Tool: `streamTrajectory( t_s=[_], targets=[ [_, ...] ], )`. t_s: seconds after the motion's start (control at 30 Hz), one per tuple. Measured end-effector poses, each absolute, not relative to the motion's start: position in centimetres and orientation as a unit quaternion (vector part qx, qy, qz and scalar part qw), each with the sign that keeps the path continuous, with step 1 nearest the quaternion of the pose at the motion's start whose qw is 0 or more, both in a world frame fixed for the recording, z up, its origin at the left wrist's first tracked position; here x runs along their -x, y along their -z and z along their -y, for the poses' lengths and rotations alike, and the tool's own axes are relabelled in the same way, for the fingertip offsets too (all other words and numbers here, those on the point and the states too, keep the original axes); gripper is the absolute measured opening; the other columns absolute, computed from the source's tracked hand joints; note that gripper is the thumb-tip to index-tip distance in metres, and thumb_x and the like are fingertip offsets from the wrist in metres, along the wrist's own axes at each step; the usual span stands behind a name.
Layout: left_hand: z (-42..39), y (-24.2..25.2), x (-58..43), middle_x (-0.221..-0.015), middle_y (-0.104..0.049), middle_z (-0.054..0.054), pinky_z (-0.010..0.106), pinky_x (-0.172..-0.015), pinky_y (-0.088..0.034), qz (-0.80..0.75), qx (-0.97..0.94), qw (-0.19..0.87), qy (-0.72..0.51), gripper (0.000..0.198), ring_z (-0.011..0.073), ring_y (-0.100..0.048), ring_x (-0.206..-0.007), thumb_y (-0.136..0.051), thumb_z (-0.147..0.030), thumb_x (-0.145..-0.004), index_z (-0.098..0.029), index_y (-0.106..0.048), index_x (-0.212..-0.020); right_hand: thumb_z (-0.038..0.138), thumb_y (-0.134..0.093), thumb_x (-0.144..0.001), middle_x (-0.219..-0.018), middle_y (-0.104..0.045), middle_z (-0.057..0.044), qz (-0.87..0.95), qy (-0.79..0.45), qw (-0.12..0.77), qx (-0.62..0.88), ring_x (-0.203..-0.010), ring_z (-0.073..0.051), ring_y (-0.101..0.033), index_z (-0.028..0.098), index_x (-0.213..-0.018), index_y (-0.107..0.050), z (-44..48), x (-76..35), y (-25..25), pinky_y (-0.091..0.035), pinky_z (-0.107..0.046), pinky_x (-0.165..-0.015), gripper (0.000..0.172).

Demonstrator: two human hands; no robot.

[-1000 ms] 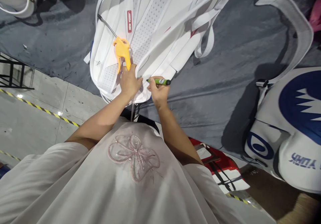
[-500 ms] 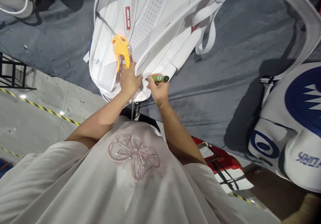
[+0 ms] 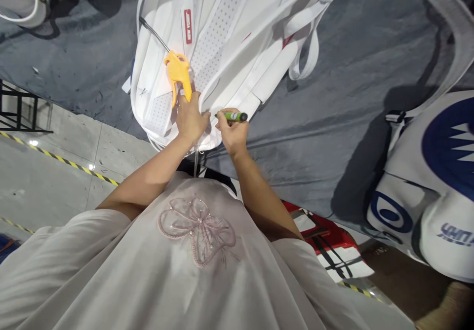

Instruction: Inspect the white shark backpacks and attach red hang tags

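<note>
A white backpack [image 3: 231, 81] with dotted mesh panels and a red label lies before me on grey cloth. My left hand [image 3: 190, 118] is closed on its lower part, with some fingers hidden. Against those fingers rests an orange air blow gun [image 3: 178, 71], its thin metal nozzle pointing up and left; whether the hand also grips its handle I cannot tell. My right hand [image 3: 237, 135] pinches a green marker [image 3: 233, 117] with a black end. The marker's tip is at the backpack's lower edge, close to my left thumb.
Grey cloth [image 3: 303, 128] covers the work surface. Another white bag with blue patches [image 3: 400, 192] stands at the right. A white item with gold fittings [image 3: 22, 4] sits at upper left. A black metal rack [image 3: 22, 108] and striped floor tape [image 3: 62, 159] are left; a red-and-white item [image 3: 333, 246] lies below right.
Almost nothing differs. The right hand and marker have shifted very slightly left, and the left hand keeps its place on the backpack.
</note>
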State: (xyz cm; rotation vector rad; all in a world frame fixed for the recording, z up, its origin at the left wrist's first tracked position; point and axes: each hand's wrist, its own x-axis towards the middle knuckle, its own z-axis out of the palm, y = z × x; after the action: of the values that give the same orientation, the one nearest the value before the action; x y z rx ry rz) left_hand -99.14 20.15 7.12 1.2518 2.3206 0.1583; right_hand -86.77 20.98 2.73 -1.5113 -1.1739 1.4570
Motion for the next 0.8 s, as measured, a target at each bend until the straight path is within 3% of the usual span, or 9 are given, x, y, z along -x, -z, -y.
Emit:
streamTrajectory(
  t_s=[0.27,0.8],
  targets=[
    [-20.14,-7.04,99.11,-0.135,-0.045,0.011,0.039,-0.107,-0.044,-0.854,-0.461,0.238,-0.048,0.055,0.0304,-0.051,-0.127,-0.071,-0.028,-0.083,-0.027,-0.046,-0.132,0.05,-0.069,-0.079,-0.058,-0.061,0.004,0.428,-0.578,0.385,0.578,-0.053,-0.013,-0.062,0.019,-0.082,-0.062,-21.17,86.46,-2.65,-0.05,-0.024,-0.051,0.032],
    [-20.05,-6.33,99.26,-0.131,-0.047,0.014,0.047,-0.103,-0.047,-0.849,-0.459,0.234,-0.118,0.055,0.0345,-0.055,-0.122,-0.077,-0.019,-0.076,-0.023,-0.052,-0.124,0.045,-0.069,-0.078,-0.058,-0.059,0.005,0.457,-0.576,0.351,0.58,-0.054,-0.012,-0.062,0.018,-0.082,-0.062,-21.02,86.63,-2.71,-0.049,-0.022,-0.054,0.028]
  ],
)
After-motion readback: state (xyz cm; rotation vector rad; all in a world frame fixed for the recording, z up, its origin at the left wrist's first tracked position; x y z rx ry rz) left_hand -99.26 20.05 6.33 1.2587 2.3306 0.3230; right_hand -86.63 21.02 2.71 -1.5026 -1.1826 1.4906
